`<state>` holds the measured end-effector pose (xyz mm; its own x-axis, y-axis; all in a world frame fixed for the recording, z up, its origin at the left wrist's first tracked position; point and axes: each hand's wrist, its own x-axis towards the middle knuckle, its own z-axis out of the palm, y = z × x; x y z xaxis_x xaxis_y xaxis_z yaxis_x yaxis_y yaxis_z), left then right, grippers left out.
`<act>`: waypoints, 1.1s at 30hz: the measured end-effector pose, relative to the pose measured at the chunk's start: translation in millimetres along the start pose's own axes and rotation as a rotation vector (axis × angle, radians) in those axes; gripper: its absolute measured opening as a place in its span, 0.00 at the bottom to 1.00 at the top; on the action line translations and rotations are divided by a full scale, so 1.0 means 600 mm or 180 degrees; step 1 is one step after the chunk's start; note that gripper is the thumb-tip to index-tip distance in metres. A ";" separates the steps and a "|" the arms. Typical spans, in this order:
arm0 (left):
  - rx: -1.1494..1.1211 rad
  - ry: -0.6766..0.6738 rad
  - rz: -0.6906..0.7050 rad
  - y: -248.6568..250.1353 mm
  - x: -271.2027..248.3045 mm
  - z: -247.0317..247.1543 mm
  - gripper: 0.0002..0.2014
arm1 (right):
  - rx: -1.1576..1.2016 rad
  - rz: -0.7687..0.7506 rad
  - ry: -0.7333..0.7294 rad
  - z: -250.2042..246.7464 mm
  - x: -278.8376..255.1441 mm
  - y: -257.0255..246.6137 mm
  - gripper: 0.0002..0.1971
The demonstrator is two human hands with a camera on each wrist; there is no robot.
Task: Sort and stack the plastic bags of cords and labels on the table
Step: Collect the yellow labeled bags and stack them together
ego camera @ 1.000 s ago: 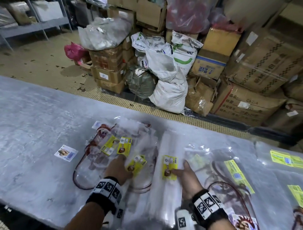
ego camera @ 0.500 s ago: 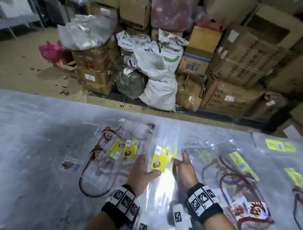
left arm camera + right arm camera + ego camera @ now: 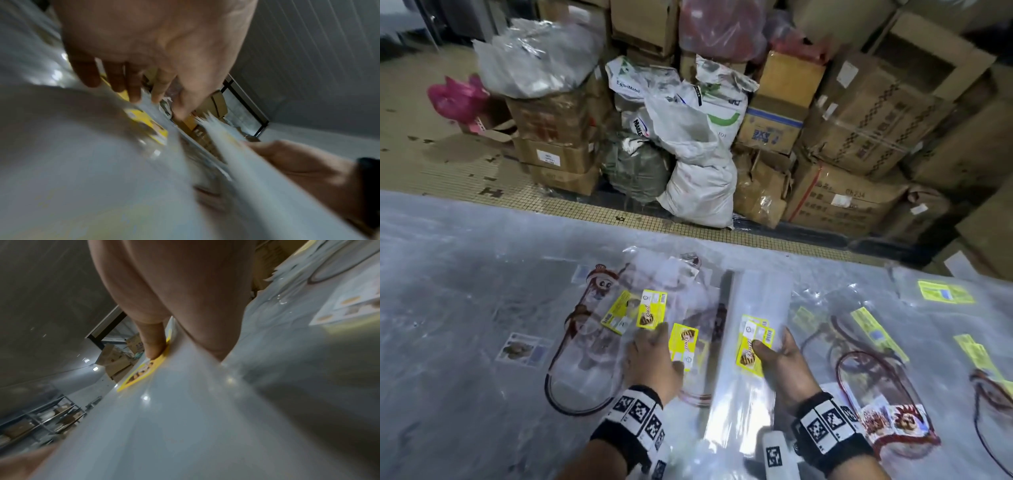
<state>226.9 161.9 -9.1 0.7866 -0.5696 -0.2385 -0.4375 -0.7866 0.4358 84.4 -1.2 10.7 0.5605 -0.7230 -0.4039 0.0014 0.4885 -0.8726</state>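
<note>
A: State the grip of the right hand [image 3: 782, 363].

B: The right hand holds the long bag [image 3: 748, 346]. The thumb lies on top, pressing the bag's yellow label [image 3: 751, 342]; the fingers go under the bag's right edge. The right wrist view confirms the thumb tip on the label [image 3: 144, 369].

A: Orientation of the long bag?

B: Its long axis runs near to far, tilted slightly to the right at the far end. The near end lies between the two wrists; the far end points toward the floor edge of the table [image 3: 448, 308]. The grip sits about midway along the bag, on its right side.

A: State of the left hand [image 3: 654, 363].

B: Fingers straight and spread, laid flat, palm down, on the left pile [image 3: 661, 308] of clear bags. The fingertips touch a yellow label [image 3: 652, 310] there. The left wrist view shows the fingers [image 3: 131, 84] extended above the plastic; it is blurred.

A: Position of the long bag relative to the pile?

B: Just beside it, on its right. A dark strip [image 3: 726, 301] of table shows between them at the far end.

A: Further items?

B: To the right lie more bags holding red cord [image 3: 859, 370] and yellow labels. Left of the pile, a small sticker [image 3: 524, 347] lies on the table. Beyond the table stand cartons [image 3: 859, 120] and sacks [image 3: 698, 192].
</note>
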 end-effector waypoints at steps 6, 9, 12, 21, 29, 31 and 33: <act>-0.0530 -0.0369 -0.0124 -0.016 0.033 0.000 0.36 | 0.0102 0.0190 0.0206 0.010 0.003 0.013 0.36; -0.0913 -0.0112 -0.0054 -0.029 0.037 0.000 0.27 | 0.0084 0.0226 0.0101 0.012 0.005 0.013 0.31; -0.0857 0.0519 0.0046 -0.050 0.046 -0.009 0.25 | 0.0183 0.0221 -0.0013 0.014 0.003 0.005 0.22; -0.2370 0.0276 0.0801 -0.042 0.038 -0.035 0.13 | 0.0175 0.0100 -0.0075 0.024 0.008 -0.001 0.21; -0.1169 0.0663 -0.0553 -0.109 0.084 -0.073 0.24 | 0.0251 0.0004 -0.0110 0.023 0.015 -0.006 0.20; -0.0652 0.0629 -0.1024 -0.126 0.095 -0.071 0.27 | 0.0202 0.0013 -0.0130 0.024 0.018 -0.003 0.20; -0.0682 0.0647 -0.1145 -0.128 0.099 -0.069 0.30 | 0.0158 0.0037 -0.0153 0.028 0.019 0.001 0.20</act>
<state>325.4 198.6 -20.9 0.9507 -0.1945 -0.2417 -0.0382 -0.8465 0.5311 104.5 -1.0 10.3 0.5997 -0.6934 -0.3993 0.0350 0.5213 -0.8526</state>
